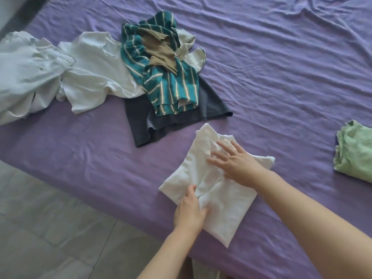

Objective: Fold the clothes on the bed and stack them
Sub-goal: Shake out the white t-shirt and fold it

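While the right hand (236, 163) lies flat with fingers spread on the folded white garment (215, 182), the left hand (190, 210) pinches its near edge on the purple bed (281, 67). Beyond both hands sits an unfolded clothes pile (161, 63); right of the right hand, a folded green garment (354, 150).

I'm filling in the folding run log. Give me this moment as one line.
step: folding white garment | left hand: grips near fold | right hand: flat on top | green folded garment: right | unfolded pile: behind
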Action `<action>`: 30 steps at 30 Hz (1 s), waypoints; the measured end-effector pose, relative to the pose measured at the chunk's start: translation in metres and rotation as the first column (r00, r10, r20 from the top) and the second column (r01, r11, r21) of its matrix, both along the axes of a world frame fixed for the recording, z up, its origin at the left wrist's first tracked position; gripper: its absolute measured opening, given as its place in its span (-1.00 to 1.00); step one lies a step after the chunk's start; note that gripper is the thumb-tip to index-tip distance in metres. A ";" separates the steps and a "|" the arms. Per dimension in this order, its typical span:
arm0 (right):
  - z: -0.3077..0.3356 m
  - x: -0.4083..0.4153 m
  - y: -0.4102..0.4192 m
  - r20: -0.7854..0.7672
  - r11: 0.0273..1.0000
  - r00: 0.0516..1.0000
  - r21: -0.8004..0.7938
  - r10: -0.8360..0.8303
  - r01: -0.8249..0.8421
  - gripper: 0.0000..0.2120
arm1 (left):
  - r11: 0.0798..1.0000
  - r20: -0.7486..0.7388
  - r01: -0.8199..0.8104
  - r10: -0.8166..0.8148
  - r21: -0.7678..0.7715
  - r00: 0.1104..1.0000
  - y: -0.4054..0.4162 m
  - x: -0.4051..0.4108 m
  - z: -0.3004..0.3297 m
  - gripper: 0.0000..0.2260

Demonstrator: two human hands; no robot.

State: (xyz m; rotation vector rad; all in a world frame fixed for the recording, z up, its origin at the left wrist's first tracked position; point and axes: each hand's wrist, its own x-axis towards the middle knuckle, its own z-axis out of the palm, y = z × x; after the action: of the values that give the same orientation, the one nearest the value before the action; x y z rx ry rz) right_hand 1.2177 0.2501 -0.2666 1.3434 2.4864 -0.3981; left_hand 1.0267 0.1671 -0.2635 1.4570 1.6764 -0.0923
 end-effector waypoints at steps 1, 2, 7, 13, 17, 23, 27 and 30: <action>0.000 -0.001 0.003 0.013 1.000 1.000 0.029 -0.001 0.001 -0.38 | 1.000 0.012 0.000 0.000 0.007 1.000 0.000 -0.002 0.001 -0.47; 0.002 -0.001 0.006 0.046 0.998 0.999 0.065 0.006 -0.009 -0.42 | 1.000 0.026 0.008 -0.008 0.016 1.000 0.001 -0.004 0.002 -0.53; 0.009 0.022 0.005 0.084 0.989 0.995 0.135 0.044 -0.055 -0.61 | 0.997 0.198 0.069 -0.061 -0.033 0.978 0.012 -0.022 0.006 -0.86; 0.028 0.008 0.034 -0.108 0.965 0.994 0.260 -0.007 0.035 -0.69 | 1.000 0.213 -0.011 0.008 0.014 0.977 0.056 -0.053 0.017 -0.85; 0.027 -0.022 0.050 -0.172 0.949 0.984 0.296 -0.054 0.104 -0.76 | 0.999 0.095 0.013 -0.009 -0.036 0.995 0.083 -0.079 0.017 -0.89; -0.001 -0.046 0.013 -0.135 0.885 0.911 0.219 -0.390 0.412 -0.30 | 0.966 -0.260 0.217 -0.177 0.137 0.949 0.086 -0.070 0.007 -0.53; -0.030 -0.047 -0.042 -0.213 0.803 0.834 0.229 -0.509 0.550 -0.35 | 0.571 -0.293 0.607 -0.549 0.553 0.783 0.081 -0.042 -0.006 -0.48; -0.044 -0.036 -0.067 -0.120 0.776 0.792 0.160 -0.599 0.611 -0.42 | 0.418 -0.357 0.832 -0.763 0.364 0.539 0.092 -0.031 -0.024 -0.55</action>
State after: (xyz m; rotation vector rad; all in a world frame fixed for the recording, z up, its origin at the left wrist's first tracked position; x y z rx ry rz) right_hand 1.1819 0.1836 -0.3105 2.2496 2.1105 -0.3361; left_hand 0.9953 0.2593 -0.2872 2.6445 0.9380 -0.3127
